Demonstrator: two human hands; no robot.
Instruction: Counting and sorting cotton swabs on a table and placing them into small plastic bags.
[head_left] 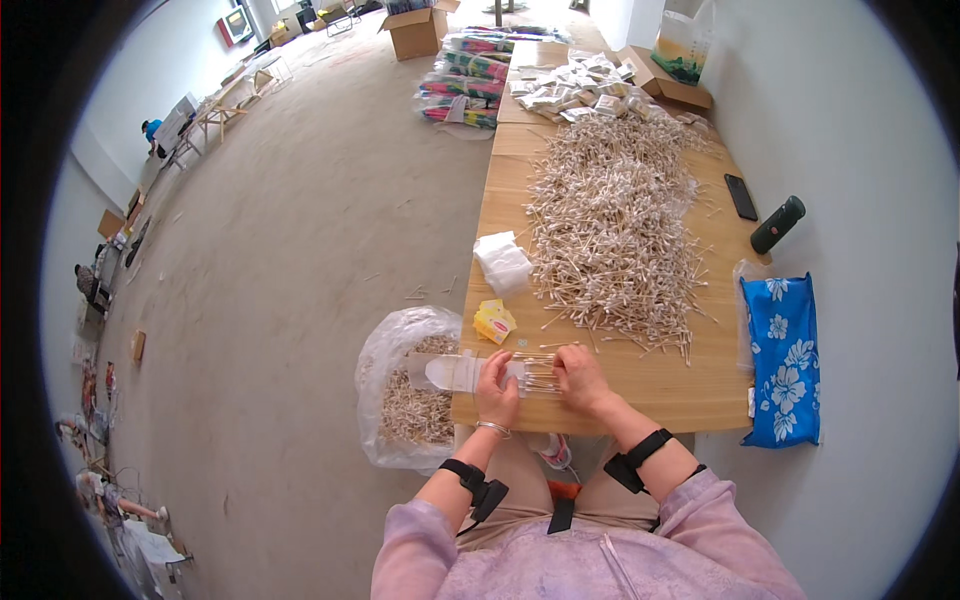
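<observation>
My left hand (497,390) is closed on a small clear plastic bag (452,373) at the table's near left corner. The bag's far end sticks out past the table edge. A row of cotton swabs (540,376) lies between my hands, with its left ends at the bag's mouth. At the right ends of these swabs my right hand (580,378) is closed, its fingers bent over them. How far the swabs reach into the bag is hidden by my left fingers. A big loose heap of cotton swabs (615,220) covers the middle of the table.
Yellow cards (494,321) and a stack of white bags (502,263) lie by the left edge. Below it stands a clear sack of swabs (375,400). Filled packets (580,85) lie at the far end. A phone (740,197), dark cylinder (778,225) and blue flowered pouch (780,360) line the right.
</observation>
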